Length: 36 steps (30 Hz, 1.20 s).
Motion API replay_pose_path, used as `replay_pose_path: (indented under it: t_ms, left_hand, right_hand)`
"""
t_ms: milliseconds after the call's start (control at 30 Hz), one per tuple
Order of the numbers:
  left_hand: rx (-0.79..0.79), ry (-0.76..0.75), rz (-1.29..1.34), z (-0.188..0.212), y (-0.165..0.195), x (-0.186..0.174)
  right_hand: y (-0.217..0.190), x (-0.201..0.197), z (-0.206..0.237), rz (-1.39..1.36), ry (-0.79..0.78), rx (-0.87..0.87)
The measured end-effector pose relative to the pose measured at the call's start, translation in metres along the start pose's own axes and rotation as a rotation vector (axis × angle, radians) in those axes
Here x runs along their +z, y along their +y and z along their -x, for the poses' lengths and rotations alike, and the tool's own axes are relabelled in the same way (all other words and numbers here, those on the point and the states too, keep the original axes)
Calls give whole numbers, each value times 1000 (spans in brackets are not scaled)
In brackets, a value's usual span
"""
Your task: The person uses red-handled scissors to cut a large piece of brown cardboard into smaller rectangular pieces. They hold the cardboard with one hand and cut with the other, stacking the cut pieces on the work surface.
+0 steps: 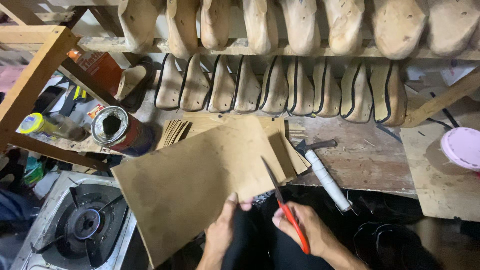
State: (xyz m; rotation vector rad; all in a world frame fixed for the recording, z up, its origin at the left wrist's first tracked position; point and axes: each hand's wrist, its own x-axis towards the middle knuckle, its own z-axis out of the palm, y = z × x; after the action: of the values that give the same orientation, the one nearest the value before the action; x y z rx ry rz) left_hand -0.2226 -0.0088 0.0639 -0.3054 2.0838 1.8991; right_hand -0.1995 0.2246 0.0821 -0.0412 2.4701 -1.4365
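Head view shows the left hand at 6 o'clock pinching the lower edge of a tan sheet, thumb on top, while the right hand beside it is closed around red-handled scissors — blades meeting the sheet's right edge. At 12 o'clock from the sheet lies a stack of cut pieces under 2 rows of shoe lasts; a hammer lies at 3 o'clock, a tin at 10 o'clock and a burner at 8 o'clock — all on or beside the bench.
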Motion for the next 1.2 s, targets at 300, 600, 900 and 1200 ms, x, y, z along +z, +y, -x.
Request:
replay_pose_path:
  t_ms: [300, 600, 900, 1200]
  left_hand:
    - [84, 117, 41, 3, -12, 5]
    - [644, 59, -384, -9, -33, -1]
    - [-24, 39, 608, 3, -6, 31]
    - [1, -51, 433, -2, -5, 24]
  right_hand:
    - [-11, 0, -19, 37, 79, -17]
    - [-18, -37, -16, -421, -354, 8]
    - [-27, -31, -43, 12, 125, -784]
    - [-18, -27, -56, -161, -106, 39]
